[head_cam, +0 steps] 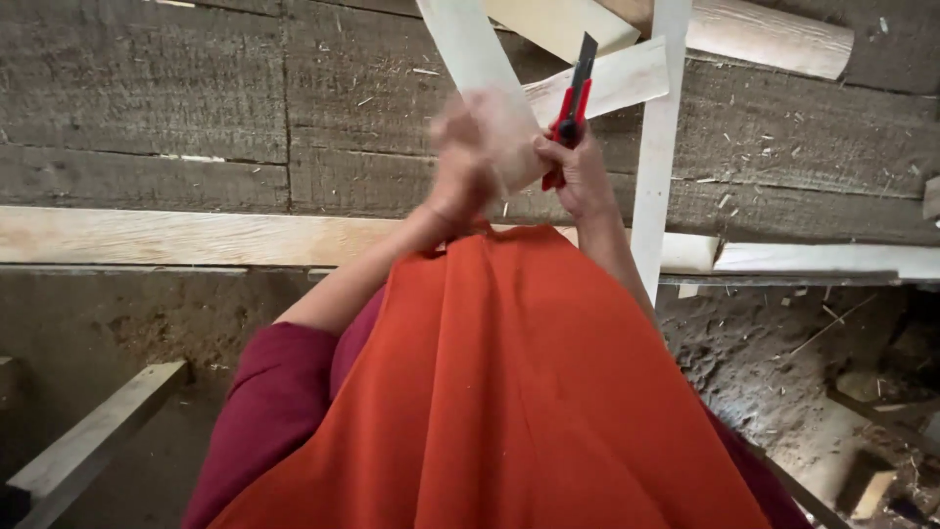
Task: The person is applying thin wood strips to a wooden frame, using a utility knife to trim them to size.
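My right hand (580, 174) has its grip closed around a red-handled utility knife (573, 108), the dark blade pointing up and away from me. My left hand (460, 162), blurred in the view, wraps its grip around the lower end of a thin pale wood strip (470, 49), which rises from my fist toward the top edge of the view, tilted to the left. The knife stands just beside the strip, to its right; whether the blade touches the wood I cannot tell. Behind both hands lie rough grey timbers (147, 108) scattered with shavings, crossed by more pale wood pieces (764, 39) and a white upright slat (658, 147). A light plank (176, 238) runs across below my hands. An orange cloth (509, 392) over maroon sleeves (274, 392) fills the foreground.
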